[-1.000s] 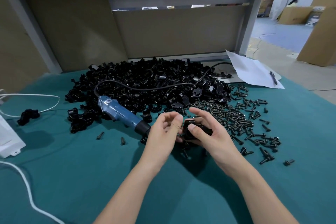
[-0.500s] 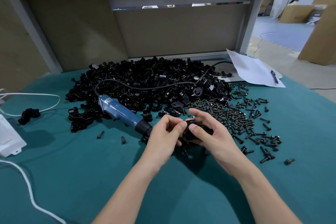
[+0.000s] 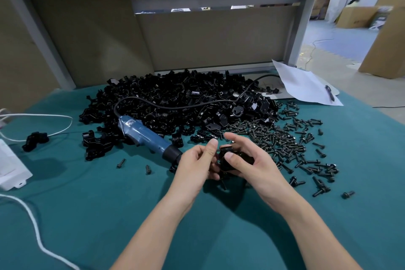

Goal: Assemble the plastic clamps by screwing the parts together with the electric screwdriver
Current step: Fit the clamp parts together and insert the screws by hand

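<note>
- Head camera, looking down: two bare hands meet low over a teal cloth table (image 3: 87, 215), working on one black plastic clamp (image 3: 229, 157).
- The right hand (image 3: 256, 169) is closed around the clamp. Its thumb presses on top, its lower fingers curl beneath, and its forefinger is lifted clear above.
- The left hand (image 3: 195, 166) sits against the clamp's left side with its fingers curled. Its thumb and forefinger pinch a thin dark piece, probably a screw (image 3: 217, 150), pointed into the clamp. It is too small to be sure.
- The blue electric screwdriver (image 3: 144, 136) lies untouched just left of the left hand, its black nose near the knuckles.
- Beyond both hands lies a large heap of loose clamp parts (image 3: 175, 99). To the right of the right hand is a spread of loose screws (image 3: 285, 145).
- The step in hand looks like seating the screw by hand before driving it.
- To do it well, the right hand should keep the two halves squeezed flush so their holes line up.
- The screw should go in straight, not tilted, and take a turn by finger so it stands unaided.
- Only then should the left hand let go and reach for the driver beside it.
- The risk is that loosening the right-hand hold lets the halves slip and the screw drop.
</note>
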Motion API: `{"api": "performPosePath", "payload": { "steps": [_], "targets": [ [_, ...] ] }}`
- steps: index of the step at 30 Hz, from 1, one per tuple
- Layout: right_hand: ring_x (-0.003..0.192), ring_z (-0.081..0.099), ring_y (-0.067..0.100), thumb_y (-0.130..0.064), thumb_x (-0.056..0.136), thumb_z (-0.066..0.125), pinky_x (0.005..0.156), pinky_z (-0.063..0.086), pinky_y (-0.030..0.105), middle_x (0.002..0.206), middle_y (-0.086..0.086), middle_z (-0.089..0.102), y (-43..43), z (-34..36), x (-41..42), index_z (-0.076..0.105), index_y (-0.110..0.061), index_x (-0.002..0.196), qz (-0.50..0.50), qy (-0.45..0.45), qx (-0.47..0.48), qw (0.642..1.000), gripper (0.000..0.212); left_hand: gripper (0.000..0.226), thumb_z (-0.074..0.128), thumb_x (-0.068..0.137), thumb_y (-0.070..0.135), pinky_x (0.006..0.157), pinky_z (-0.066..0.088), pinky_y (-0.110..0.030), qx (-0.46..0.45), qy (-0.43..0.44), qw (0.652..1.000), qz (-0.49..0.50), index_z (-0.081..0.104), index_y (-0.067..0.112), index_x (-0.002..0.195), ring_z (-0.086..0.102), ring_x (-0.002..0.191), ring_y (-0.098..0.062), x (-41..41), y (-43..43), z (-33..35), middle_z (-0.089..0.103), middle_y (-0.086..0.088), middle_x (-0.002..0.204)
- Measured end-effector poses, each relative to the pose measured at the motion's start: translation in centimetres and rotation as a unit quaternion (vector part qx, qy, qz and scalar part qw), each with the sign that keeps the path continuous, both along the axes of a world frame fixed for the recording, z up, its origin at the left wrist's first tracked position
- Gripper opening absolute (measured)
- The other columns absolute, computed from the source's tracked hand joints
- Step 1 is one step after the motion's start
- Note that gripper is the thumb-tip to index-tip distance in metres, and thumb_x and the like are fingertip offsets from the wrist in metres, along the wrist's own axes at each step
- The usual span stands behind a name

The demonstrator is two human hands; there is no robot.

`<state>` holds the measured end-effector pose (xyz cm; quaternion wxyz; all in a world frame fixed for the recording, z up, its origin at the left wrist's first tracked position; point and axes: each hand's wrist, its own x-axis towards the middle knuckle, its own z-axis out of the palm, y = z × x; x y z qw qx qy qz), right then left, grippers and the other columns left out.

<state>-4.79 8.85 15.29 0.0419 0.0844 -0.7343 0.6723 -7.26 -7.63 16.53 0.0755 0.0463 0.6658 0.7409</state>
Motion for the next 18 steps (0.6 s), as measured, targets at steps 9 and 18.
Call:
{"api": "performPosePath", "payload": {
  "steps": [9, 18],
  "targets": [
    [0.117, 0.068, 0.020, -0.042, 0.087, 0.071, 0.106, 0.054, 0.048, 0.124, -0.003, 0.068, 0.10, 0.36, 0.24, 0.067, -0.051, 0.126, 0.013, -0.005, -0.013, 1.000, 0.040, 0.027, 0.066, 0.096, 0.035, 0.055, 0.047, -0.020, -0.050, 0.068, 0.996, 0.022, 0.061, 0.013, 0.082, 0.058, 0.052, -0.011, 0.18, -0.04, 0.28, 0.062, 0.005, 0.060],
    [0.116, 0.070, 0.023, -0.049, 0.083, 0.073, 0.104, 0.054, 0.050, 0.123, -0.007, 0.070, 0.28, 0.26, -0.01, 0.065, -0.048, 0.130, 0.003, 0.001, -0.035, 0.999, 0.048, 0.014, 0.072, 0.093, 0.027, 0.073, 0.053, -0.022, -0.008, 0.070, 0.997, -0.008, 0.068, 0.018, 0.103, 0.065, 0.075, -0.005, 0.06, -0.22, 0.38, 0.072, 0.013, 0.083]
  ]
}}
